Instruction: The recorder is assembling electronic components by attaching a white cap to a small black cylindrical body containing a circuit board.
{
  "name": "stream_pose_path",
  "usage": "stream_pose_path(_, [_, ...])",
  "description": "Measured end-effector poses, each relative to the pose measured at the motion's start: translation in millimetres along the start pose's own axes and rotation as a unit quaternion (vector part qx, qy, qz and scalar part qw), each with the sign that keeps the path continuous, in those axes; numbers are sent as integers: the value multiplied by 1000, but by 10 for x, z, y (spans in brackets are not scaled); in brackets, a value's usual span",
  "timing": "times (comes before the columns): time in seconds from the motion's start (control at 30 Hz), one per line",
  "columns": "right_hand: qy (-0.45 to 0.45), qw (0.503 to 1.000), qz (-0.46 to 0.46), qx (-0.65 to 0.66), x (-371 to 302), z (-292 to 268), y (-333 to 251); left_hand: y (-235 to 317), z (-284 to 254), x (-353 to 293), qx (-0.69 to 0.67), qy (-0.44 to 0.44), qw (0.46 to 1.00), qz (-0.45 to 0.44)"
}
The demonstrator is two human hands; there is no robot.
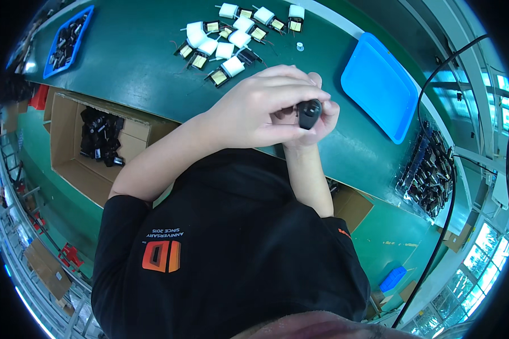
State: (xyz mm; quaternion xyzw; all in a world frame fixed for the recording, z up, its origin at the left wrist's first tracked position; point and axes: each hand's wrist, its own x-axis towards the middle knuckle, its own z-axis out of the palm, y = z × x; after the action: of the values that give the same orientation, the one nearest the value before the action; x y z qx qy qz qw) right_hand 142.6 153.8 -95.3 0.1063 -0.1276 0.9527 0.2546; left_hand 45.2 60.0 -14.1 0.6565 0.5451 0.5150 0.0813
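My left hand [254,107] and my right hand [328,117] meet over the near edge of the green table, both closed round a small black plastic piece [309,114] with a rounded end. Its kind I cannot make out, as fingers cover much of it. Beyond my left hand lies a loose cluster of white blocks [225,51] fixed to black parts with yellowish labels and thin wires. A small white spool-like disc [300,47] lies on the table just past my hands.
An upturned-rim blue tray [373,85] lies at the right, and a heap of black parts [430,169] beyond it. At far left stands a blue tray [50,70] of dark parts. Below the table's left side is a cardboard box [68,161] with black parts. A black cable [444,231] hangs at right.
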Motion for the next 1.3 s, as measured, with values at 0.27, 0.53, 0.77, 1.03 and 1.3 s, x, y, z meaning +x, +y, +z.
stream_pose_path(0.27, [-20,787,-218,-577,-100,450,-254,-144,-211,-100,66,88,991,70])
stream_pose_path(0.53, [22,811,-135,-569,-36,632,-122,-285,-52,-174,107,107,977,152])
stream_pose_path(0.77, [0,899,-77,-430,-66,542,-162,-161,-125,-200,-219,-32,966,-130])
stream_pose_path(1.03, [-1,857,-106,-505,-38,609,-167,-126,-58,-224,-302,2,932,-201])
stream_pose_path(1.3, [-1,877,-90,-471,-49,538,-177,-114,-88,-217,-346,38,920,-182])
